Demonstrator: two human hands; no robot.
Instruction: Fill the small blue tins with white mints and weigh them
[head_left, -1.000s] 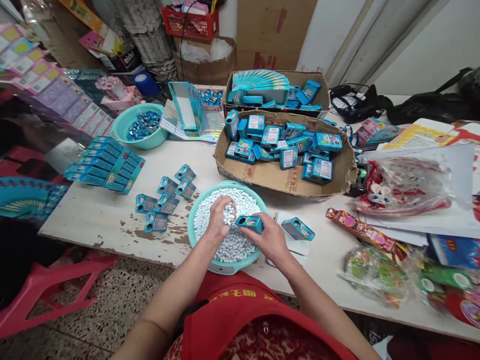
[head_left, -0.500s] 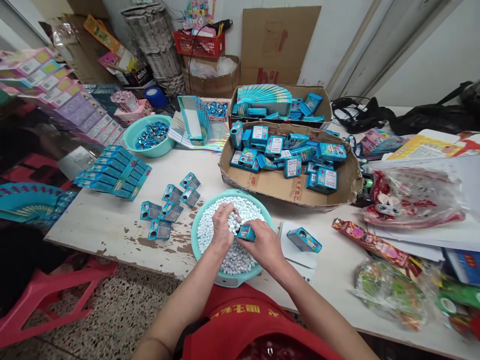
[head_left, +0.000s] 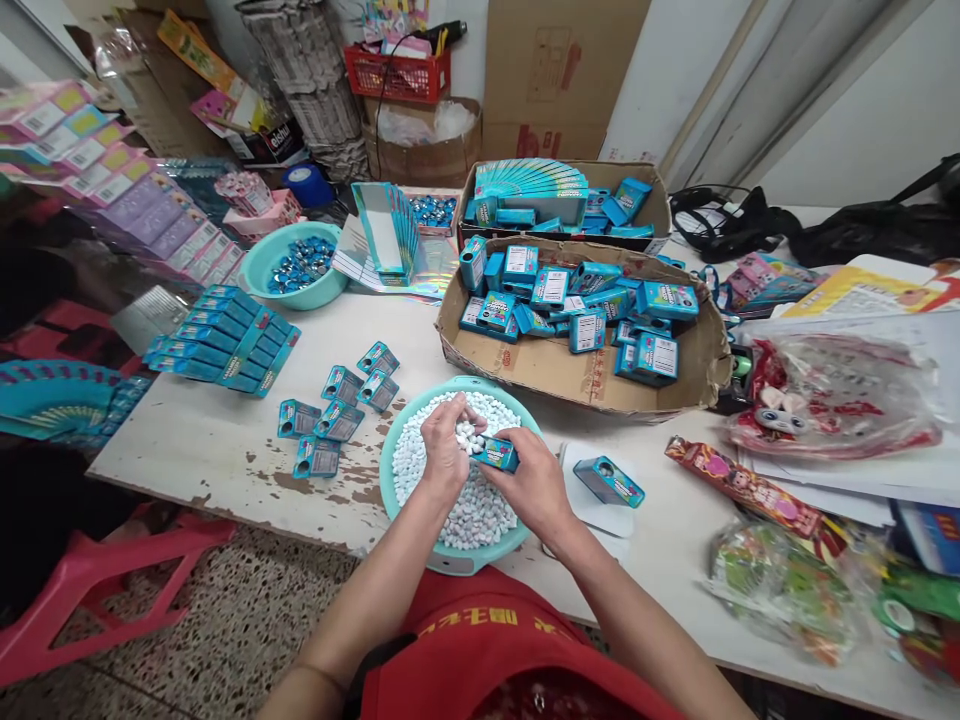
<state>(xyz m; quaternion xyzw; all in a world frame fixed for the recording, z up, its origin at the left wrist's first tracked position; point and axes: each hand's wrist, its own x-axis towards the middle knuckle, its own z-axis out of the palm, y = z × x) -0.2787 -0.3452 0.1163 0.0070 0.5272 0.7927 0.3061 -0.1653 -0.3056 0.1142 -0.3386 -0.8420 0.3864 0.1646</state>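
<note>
My left hand [head_left: 445, 447] is curled around a small heap of white candies [head_left: 468, 436] above the turquoise basin [head_left: 388, 470]. My right hand [head_left: 534, 482] grips a small blue tin [head_left: 498, 454], its end held right against the candies in my left palm. Loose white candies [head_left: 472, 520] fill the basin below both hands. Several blue tins [head_left: 339, 420], with round holes in their ends, stand on the table left of the basin. One more tin [head_left: 609, 481] rests to the right, beside a white pad [head_left: 592, 515].
Behind the basin is a torn cardboard tray [head_left: 525, 370] of blue tins, with another cardboard box [head_left: 660, 215] beyond. A turquoise bowl [head_left: 330, 290] of shiny blue pieces and stacked blue boxes [head_left: 225, 340] stand left. Plastic-wrapped items [head_left: 832, 400] lie right; a pink stool [head_left: 135, 590] stands lower left.
The tin in my right hand has turned so its labelled side shows more. My left hand stays at the tin's end, and the candies in its palm look fewer.
</note>
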